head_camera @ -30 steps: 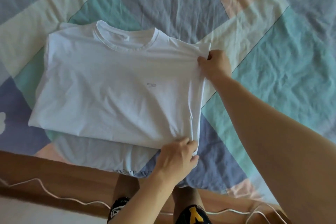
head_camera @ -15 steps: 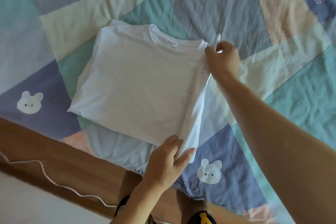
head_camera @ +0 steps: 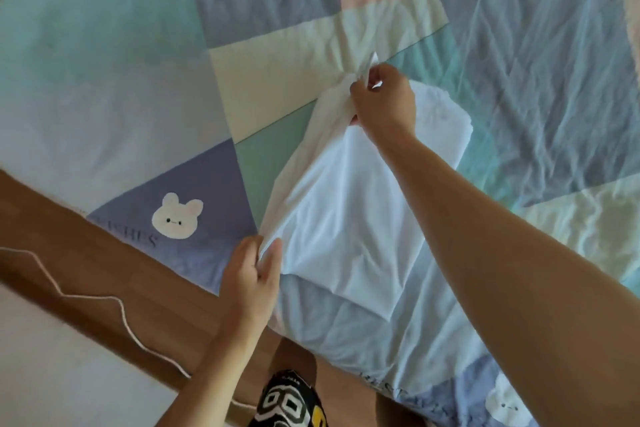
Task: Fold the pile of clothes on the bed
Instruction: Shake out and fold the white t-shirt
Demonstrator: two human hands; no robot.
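While the white T-shirt (head_camera: 349, 211) lies part-folded near the middle of the patchwork bed sheet (head_camera: 114, 55), it is held at two points by a person's bare hands. One near corner of the folded cloth is pinched by the left hand (head_camera: 254, 274), thumb and fingers closed together on the fabric at the left edge of the garment. A far corner is gripped by the right hand (head_camera: 384, 104), whose fingers are curled round a gathered bunch of cloth, a small point of fabric projecting above the knuckles. Between the two hands the left edge of the T-shirt is drawn taut and raised off the sheet, while the right part of the garment rests flat; a rounded, stacked edge is seen just right of the right hand. The right forearm crosses above the garment from the lower right. A white rabbit motif (head_camera: 177, 216) is printed on a purple patch to the left of the T-shirt, apart from it. A brown wooden bed edge (head_camera: 104, 253) runs along the near side, and a white cord (head_camera: 128, 319) trails across it.
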